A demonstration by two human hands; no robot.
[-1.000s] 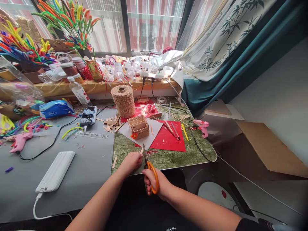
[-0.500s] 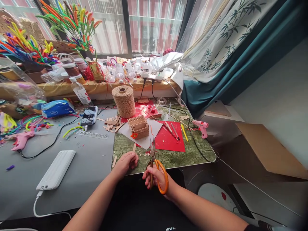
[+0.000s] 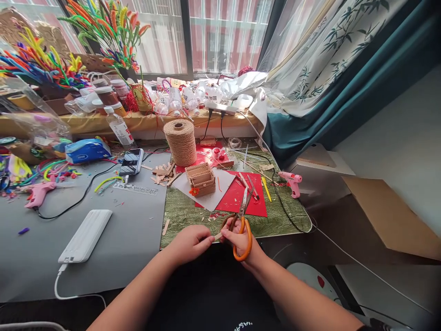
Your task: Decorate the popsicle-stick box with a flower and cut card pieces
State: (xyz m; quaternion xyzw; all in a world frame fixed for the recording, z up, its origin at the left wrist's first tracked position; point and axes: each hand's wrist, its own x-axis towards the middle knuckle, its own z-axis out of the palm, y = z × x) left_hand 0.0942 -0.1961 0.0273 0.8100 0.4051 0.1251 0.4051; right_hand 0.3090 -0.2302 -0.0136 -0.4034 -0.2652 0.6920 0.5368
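Between my two hands, just over the table's front edge, is a short wooden craft stick (image 3: pixel 218 236). My left hand (image 3: pixel 193 241) pinches one end of it, and the fingertips of my right hand (image 3: pixel 239 236) touch the other end. Orange-handled scissors (image 3: pixel 246 246) hang in my right hand, blades pointing away from me and slightly parted. Beyond them a small wooden stick box (image 3: pixel 200 179) with an orange flower on its corner stands on white paper (image 3: pixel 223 186). A loose craft stick (image 3: pixel 166 227) lies left of my hands.
A twine spool (image 3: pixel 180 143) stands behind the box, beside a pile of craft sticks (image 3: pixel 163 173). Red card (image 3: pixel 227 202) carries cutting tools. A pink glue gun (image 3: pixel 292 184) sits at the right edge, its cable along the table. A white power bank (image 3: pixel 84 236) lies left.
My left hand has moved right with the craft stick, which has turned from upright to nearly level. My right hand has risen, its fingertips now at the stick, and the scissors tilt right.
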